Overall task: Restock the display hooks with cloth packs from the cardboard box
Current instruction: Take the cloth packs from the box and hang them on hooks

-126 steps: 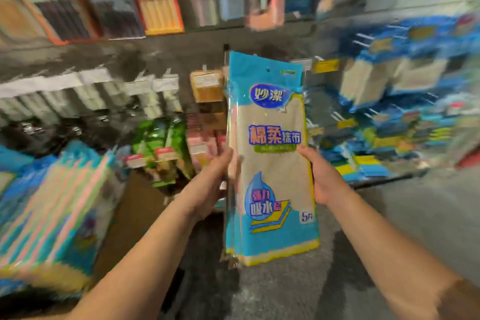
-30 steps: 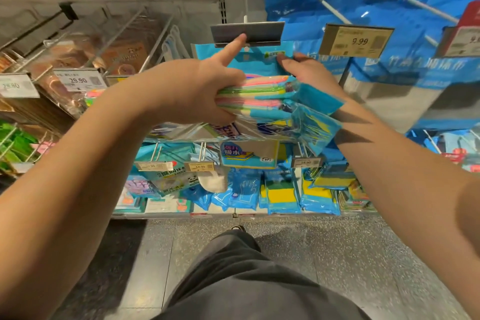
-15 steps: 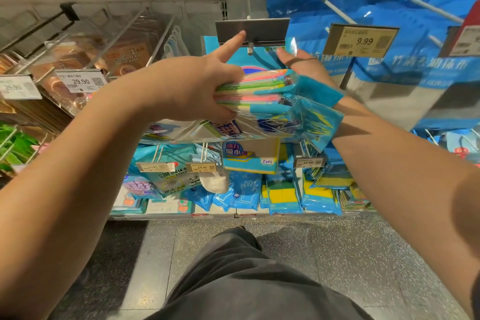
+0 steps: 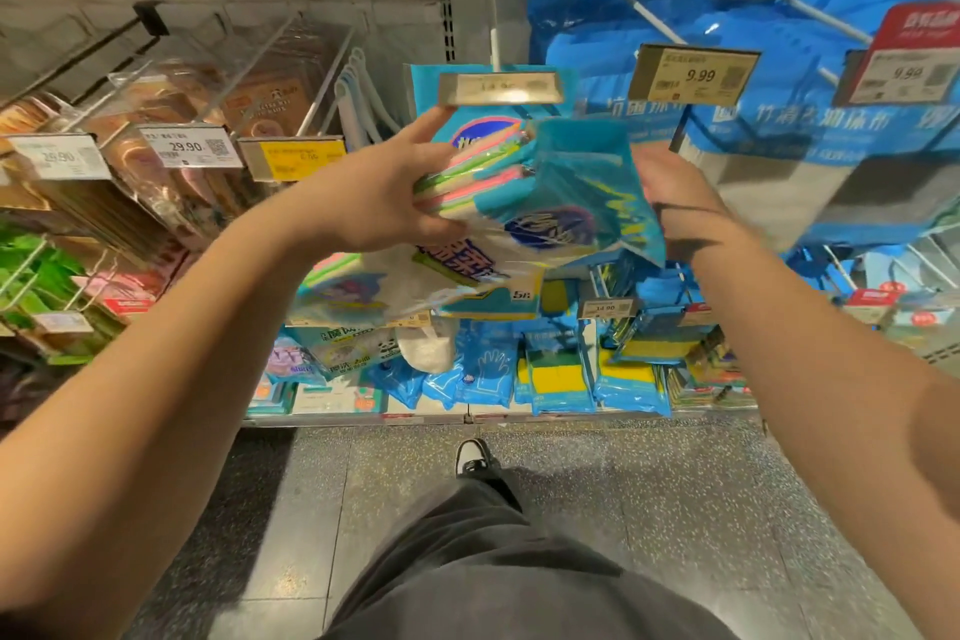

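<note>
From the head camera, the person stands facing a store rack of display hooks. The left hand (image 4: 374, 195) grips a stack of cloth packs (image 4: 524, 203) at its near edge, thumb under the stack and fingers curled over the pink, green and yellow cloth edges, while the index finger stretches up toward the price tag (image 4: 501, 88) at the tip of the middle hook (image 4: 493, 16). The packs are blue-wrapped, tilted and fanned, their tops raised just under that tag; whether any pack is already threaded on the hook cannot be told. The right hand (image 4: 675, 192) is behind the right side of the stack, mostly hidden by the wrapping and blurred; its fingers touch the packs, but whether they curl round them cannot be told.

To the right, a yellow tag reading 9.99 (image 4: 693, 75) hangs before large blue bags (image 4: 779, 68) on neighbouring hooks, and a red-topped tag (image 4: 906, 60) sits further right. To the left, a white tag reading 29.90 (image 4: 189, 146) and a yellow tag (image 4: 301, 159) front clear-wrapped brown goods (image 4: 171, 120). Below the hands, lower hooks carry blue glove packs (image 4: 488, 369) and yellow-and-blue sponge packs (image 4: 556, 374). At the bottom, a dark trouser leg (image 4: 493, 566) and a shoe (image 4: 470, 457) stand on the speckled grey floor (image 4: 675, 509).
</note>
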